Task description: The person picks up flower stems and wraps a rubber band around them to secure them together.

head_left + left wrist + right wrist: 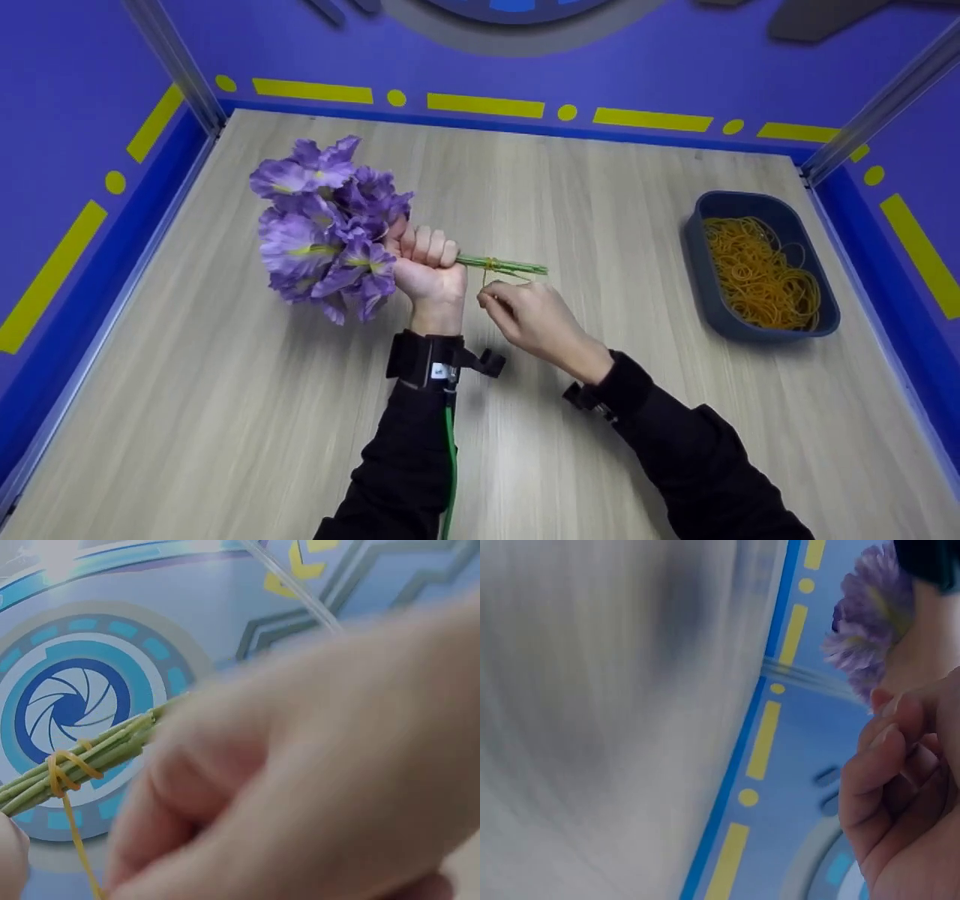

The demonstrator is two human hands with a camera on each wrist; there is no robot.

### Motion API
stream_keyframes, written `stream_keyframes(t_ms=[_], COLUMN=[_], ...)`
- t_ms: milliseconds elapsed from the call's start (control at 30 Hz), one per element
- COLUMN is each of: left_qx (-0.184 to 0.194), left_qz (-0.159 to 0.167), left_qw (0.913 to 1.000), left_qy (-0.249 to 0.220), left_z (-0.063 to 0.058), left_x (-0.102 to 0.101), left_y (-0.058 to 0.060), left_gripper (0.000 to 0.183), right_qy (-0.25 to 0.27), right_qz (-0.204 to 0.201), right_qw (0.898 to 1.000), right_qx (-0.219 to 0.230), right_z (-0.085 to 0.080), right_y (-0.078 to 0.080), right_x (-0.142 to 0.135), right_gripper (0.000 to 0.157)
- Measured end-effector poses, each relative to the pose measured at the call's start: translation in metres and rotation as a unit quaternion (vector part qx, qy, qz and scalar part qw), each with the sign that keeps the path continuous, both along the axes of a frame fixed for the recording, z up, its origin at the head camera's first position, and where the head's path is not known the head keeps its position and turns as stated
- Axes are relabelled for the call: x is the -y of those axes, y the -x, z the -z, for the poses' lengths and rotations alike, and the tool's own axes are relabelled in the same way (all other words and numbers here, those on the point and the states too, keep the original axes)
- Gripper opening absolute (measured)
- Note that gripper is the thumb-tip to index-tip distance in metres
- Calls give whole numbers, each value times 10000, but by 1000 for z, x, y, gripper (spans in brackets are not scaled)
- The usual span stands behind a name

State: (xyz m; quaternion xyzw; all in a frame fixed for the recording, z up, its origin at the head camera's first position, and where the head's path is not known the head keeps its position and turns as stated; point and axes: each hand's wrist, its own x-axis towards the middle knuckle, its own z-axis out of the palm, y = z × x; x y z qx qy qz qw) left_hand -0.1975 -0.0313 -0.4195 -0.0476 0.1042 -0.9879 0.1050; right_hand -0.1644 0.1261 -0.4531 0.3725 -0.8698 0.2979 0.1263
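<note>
My left hand (pixel 431 262) grips a bunch of purple artificial flowers (pixel 307 225) by the stems, just below the blooms. The green stems (pixel 517 266) stick out to the right of that fist. An orange rubber band (pixel 66 769) is looped around them, and one strand of it is stretched downward. My right hand (pixel 529 315) pinches the end of that strand between thumb and fingers, below the stems. In the right wrist view the fingers (pixel 877 772) are curled in, and the band is hidden there.
A dark blue-grey tub (pixel 709 300) stands on the right of the wooden table (pixel 615 225), holding a heap of orange rubber bands (pixel 757 274). Blue panels with yellow marks (pixel 484 105) wall in the back and both sides. A green cable (pixel 450 465) runs along the left sleeve.
</note>
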Motion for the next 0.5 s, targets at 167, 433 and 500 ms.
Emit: stream_keyframes(t_ms=[167, 433, 500], left_qx=[-582, -1613, -1834], left_qz=[-329, -263, -124], left_qw=[9973, 9771, 9710], left_qy=[302, 1361, 1529], left_z=[3, 5, 4], left_x=[0, -7, -7], left_y=[-1, -4, -5], left_gripper=[39, 53, 54], right_qy=[87, 352, 463], right_qz=[-25, -236, -331], right_qw=[9997, 9921, 9914], right_qx=[-240, -1184, -1182], right_z=[-16, -41, -46], right_y=[-17, -25, -25], right_x=[0, -11, -16], right_gripper=[16, 6, 6])
